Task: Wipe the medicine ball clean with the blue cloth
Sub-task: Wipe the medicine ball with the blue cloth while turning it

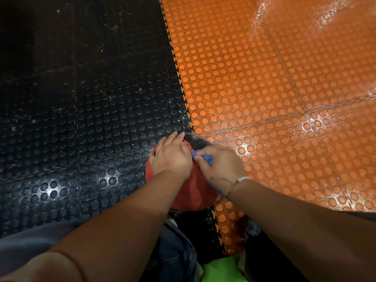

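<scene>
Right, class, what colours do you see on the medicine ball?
The medicine ball is mostly red, with a black section on its far side; head view.

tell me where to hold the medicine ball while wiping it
Its upper left, from above, with a flat palm, as the left hand lies. The medicine ball is round, no handle in view, resting on the floor, so pressing down likely steadies it and leaves its right side for the blue cloth.
</scene>
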`<state>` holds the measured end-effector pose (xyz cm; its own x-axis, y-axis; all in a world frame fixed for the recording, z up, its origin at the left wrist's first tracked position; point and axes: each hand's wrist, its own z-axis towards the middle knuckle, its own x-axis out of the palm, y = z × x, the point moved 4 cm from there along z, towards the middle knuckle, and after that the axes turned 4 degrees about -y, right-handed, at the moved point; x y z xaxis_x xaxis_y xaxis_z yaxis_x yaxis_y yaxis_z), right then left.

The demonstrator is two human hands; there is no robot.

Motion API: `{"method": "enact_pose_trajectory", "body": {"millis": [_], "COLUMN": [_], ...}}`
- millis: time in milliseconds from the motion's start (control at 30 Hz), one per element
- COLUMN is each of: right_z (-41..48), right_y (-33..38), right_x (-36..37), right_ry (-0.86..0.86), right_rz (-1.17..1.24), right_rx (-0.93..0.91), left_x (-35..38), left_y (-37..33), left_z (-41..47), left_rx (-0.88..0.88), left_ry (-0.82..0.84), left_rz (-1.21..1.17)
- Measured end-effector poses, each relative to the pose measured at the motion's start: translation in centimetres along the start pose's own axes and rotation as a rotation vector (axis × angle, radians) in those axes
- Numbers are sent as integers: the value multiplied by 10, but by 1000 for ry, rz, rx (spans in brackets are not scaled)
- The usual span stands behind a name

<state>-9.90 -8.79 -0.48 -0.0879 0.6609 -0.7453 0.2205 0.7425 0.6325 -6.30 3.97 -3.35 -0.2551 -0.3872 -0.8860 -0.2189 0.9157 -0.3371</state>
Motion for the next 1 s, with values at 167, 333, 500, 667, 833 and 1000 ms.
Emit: {"method": "enact_pose_trajectory", "body": {"millis": [167,333,500,667,833,1000], "right_z": [8,4,25,33,26,11], "right_y": [-17,-7,-51,-37,-10,-21], "right_x": [-8,-2,-15,-29,-18,-9], "right_ry": [8,13,41,139,330,105], "right_rz": [43,120,265,236,209,278], "right_rx": [208,99,516,556,332,247], "left_x": [0,-5,-6,-7,-9,-9], "left_y": [1,2,0,0,8,11], "left_z": [-3,0,-8,-8,-1,-3], "left_rx": [-8,20,93,88,21,-42], "left_ry": [-28,21,36,20,10,-18], "left_rz": [-1,9,23,10,-39,-45]}}
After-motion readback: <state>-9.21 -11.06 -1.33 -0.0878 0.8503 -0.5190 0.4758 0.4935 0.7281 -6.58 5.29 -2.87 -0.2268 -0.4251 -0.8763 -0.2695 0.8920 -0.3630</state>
